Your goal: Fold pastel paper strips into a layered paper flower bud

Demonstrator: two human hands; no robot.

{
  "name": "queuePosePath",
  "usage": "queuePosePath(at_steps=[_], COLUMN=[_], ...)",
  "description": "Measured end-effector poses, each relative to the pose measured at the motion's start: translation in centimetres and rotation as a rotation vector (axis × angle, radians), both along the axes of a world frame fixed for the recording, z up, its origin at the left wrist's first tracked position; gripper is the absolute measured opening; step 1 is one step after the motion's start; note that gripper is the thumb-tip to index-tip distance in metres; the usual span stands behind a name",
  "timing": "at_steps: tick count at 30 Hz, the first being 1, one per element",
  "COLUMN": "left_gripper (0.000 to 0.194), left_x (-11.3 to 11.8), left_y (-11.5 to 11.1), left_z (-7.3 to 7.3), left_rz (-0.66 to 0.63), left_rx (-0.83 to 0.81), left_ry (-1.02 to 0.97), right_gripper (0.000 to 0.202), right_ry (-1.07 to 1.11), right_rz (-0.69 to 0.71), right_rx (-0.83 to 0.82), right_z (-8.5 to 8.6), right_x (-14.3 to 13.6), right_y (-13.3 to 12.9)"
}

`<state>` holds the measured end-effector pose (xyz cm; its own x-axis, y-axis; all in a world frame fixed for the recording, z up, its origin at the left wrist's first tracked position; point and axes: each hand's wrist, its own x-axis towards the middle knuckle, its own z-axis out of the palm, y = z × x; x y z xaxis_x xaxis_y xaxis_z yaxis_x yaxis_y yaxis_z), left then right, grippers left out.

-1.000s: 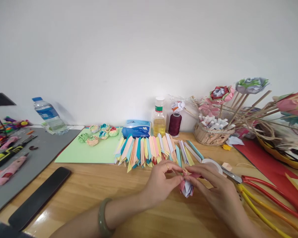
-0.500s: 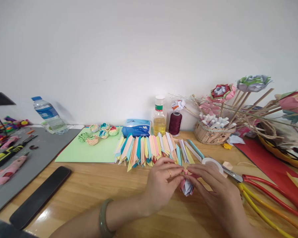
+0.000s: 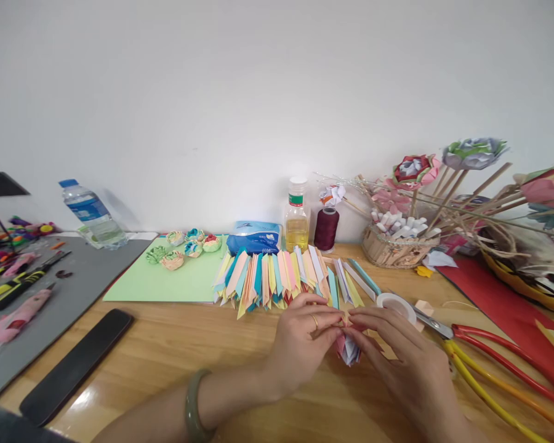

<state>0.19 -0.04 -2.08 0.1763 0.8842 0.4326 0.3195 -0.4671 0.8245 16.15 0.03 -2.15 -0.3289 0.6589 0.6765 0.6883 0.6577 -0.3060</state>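
Between my two hands is a small folded paper piece (image 3: 349, 351) in pink and pale lilac, held low over the wooden table. My left hand (image 3: 302, 344), with a ring and a green bangle, pinches its top from the left. From the right, my right hand (image 3: 404, 351) pinches the same top edge, its fingertips close to the left ones. The fingers hide the upper part of the piece. Just beyond my hands lies a row of folded paper strips (image 3: 263, 280) in many colours. A white tape roll (image 3: 397, 301) sits behind my right hand.
Red-handled scissors (image 3: 503, 351) lie at the right, near a basket (image 3: 397, 249) and paper flowers. Behind the strips stand a blue packet (image 3: 255, 237), a bottle of yellow liquid (image 3: 297, 227) and a thread spool (image 3: 326, 230). A black case (image 3: 76, 366) lies at left.
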Motion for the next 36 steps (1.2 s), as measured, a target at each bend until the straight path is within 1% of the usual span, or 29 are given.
queuePosePath(at_steps=[6, 10, 15, 19, 23, 28, 32, 36], left_gripper=[0.018, 0.018, 0.018, 0.018, 0.016, 0.015, 0.017, 0.017], left_x=[-0.06, -0.1, -0.08, -0.11, -0.1, -0.07, -0.1, -0.14], left_y=[-0.04, -0.08, -0.05, -0.02, -0.03, -0.01, 0.04, 0.02], left_z=[0.05, 0.04, -0.06, -0.22, -0.19, -0.24, -0.51, -0.68], left_rz=[-0.013, -0.025, -0.011, -0.006, -0.019, -0.016, -0.025, -0.017], left_rx=[-0.011, -0.024, -0.013, -0.012, -0.048, -0.051, -0.048, -0.047], left_ry=[-0.014, -0.013, -0.024, -0.029, -0.042, -0.052, -0.053, -0.063], right_gripper=[0.01, 0.007, 0.008, 0.011, 0.014, 0.01, 0.004, 0.006], right_ry=[0.01, -0.004, 0.001, 0.034, 0.053, 0.026, -0.02, -0.077], right_rz=[-0.02, -0.005, -0.05, -0.039, -0.01, -0.009, 0.013, 0.011], right_rx=[-0.014, 0.002, 0.007, -0.043, -0.089, -0.055, -0.016, 0.026], right_z=[-0.01, 0.01, -0.06, -0.19, -0.01, 0.24, -0.06, -0.31], right_x=[-0.07, 0.02, 0.02, -0.11, -0.31, -0.34, -0.08, 0.13], right_y=[-0.13, -0.25, -0.22, -0.16, -0.15, -0.13, -0.23, -0.43])
